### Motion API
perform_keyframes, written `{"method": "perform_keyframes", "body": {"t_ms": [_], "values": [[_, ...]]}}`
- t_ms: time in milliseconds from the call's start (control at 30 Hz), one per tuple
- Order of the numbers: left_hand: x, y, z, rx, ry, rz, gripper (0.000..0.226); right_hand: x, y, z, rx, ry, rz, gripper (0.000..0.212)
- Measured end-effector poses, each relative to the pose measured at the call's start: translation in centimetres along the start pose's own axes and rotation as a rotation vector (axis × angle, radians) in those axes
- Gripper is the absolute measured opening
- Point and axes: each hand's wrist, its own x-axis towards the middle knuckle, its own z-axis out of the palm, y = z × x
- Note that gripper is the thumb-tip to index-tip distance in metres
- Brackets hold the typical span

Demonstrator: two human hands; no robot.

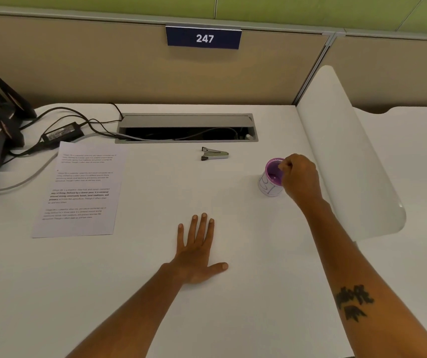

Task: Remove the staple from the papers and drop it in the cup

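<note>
My right hand (301, 177) hovers over the purple cup (272, 180) with its fingers (283, 166) pinched together — the staple too small to see; my left hand (196, 251) lies flat, spread on the counter (246, 228).

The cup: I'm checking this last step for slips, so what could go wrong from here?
The right hand has curled fingers over the rim of the cup; whether it pinches a staple is too small to tell. A staple released off-centre could miss and vanish against the white table. The hand is close to the cup, so pulling back carelessly might tip it.
</note>
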Motion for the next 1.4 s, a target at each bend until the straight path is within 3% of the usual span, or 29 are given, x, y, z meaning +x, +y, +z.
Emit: {"method": "perform_keyframes", "body": {"t_ms": [333, 700, 933, 1133, 1400], "values": [[0.1, -0.1, 0.3, -0.003, 0.008, 0.005, 0.122, 0.4, 0.7, -0.4, -0.079, 0.013, -0.033, 0.014], [-0.3, -0.2, -0.1, -0.03, 0.041, 0.035, 0.121, -1.1, -0.4, -2.0, 0.003, 0.119, -0.012, 0.017], [-1.3, -1.1, -0.2, -0.135, 0.14, 0.095, 0.115, -5.2, -1.4, -1.6, 0.015, 0.154, -0.044, 0.005], [-3.9, -4.8, -0.9, -0.11, 0.277, 0.095, 0.106, -10.2, -3.3, 1.4, -0.005, 0.143, -0.199, 0.018], [-8.1, -12.0, -1.0, -0.08, 0.343, -0.002, 0.101, -15.1, -6.8, 5.3, -0.022, 0.039, -0.199, 0.031]]}}
